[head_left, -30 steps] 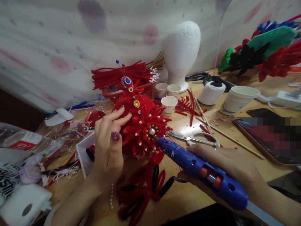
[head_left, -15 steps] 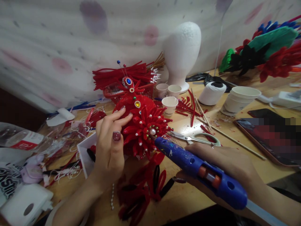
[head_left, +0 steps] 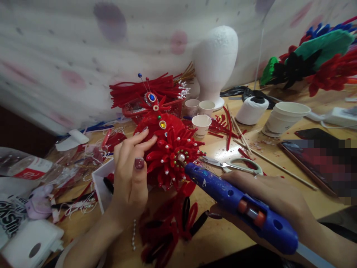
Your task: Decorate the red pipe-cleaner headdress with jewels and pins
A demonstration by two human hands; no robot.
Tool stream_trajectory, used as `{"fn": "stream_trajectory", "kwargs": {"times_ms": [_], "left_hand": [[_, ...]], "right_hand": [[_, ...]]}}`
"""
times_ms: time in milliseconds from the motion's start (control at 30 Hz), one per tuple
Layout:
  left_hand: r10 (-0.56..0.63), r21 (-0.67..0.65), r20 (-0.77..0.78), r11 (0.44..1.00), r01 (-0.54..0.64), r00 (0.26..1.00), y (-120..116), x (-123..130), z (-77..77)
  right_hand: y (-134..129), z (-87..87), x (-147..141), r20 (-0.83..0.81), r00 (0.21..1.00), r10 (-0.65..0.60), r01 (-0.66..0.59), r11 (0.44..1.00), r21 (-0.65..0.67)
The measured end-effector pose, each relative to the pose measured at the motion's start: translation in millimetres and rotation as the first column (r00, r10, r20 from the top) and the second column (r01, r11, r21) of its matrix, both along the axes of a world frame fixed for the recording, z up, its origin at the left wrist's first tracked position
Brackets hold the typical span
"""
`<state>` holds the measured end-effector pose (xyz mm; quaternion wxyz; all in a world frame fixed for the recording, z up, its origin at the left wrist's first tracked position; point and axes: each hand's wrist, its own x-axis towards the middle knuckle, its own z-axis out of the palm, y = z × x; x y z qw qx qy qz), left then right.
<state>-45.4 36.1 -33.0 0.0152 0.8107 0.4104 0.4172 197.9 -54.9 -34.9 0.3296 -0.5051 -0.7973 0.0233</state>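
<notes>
A red flower-shaped headpiece [head_left: 170,150] studded with pearls and gems sits at the table's middle. My left hand [head_left: 131,175] rests against its left side, fingers spread over the red petals. My right hand [head_left: 267,197] grips a blue glue gun [head_left: 240,208], whose nozzle points at the lower right edge of the flower. Loose red and black petals [head_left: 173,223] lie on the wooden table in front of the headpiece.
Scissors [head_left: 234,165] lie right of the flower. Three small paper cups [head_left: 200,123], a white foam head [head_left: 216,59], a thread roll [head_left: 251,109], a larger paper cup [head_left: 287,117] and a phone [head_left: 315,160] stand behind and right. A bottle [head_left: 25,167] and white box [head_left: 103,182] sit left.
Almost nothing differs. The glue gun's tip has stayed at the flower's lower edge and my left hand keeps its place on the petals.
</notes>
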Motion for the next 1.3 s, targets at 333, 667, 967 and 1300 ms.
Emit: {"fn": "stream_trajectory", "kwargs": {"times_ms": [333,667,967,1300], "left_hand": [[-0.013,0.012,-0.021,1.000,0.014,1.000,-1.3,0.0,1.0],[-0.025,0.018,0.005,1.000,0.024,1.000,-0.1,0.3,-0.4],[-0.015,0.015,0.018,1.000,0.015,1.000,1.0,2.3,-1.5],[-0.014,0.024,0.015,1.000,0.014,1.000,1.6,0.1,-3.4]], "right_hand": [[1.1,-0.3,-2.9,-0.011,1.000,0.007,-0.007,1.000,0.012],[5.3,0.4,0.2,-0.095,0.995,0.015,-0.017,1.000,-0.016],[4.1,2.5,-0.9,-0.185,0.983,-0.001,-0.003,1.000,-0.023],[9.0,8.1,-1.6,-0.190,0.978,0.082,-0.096,0.993,-0.067]]}}
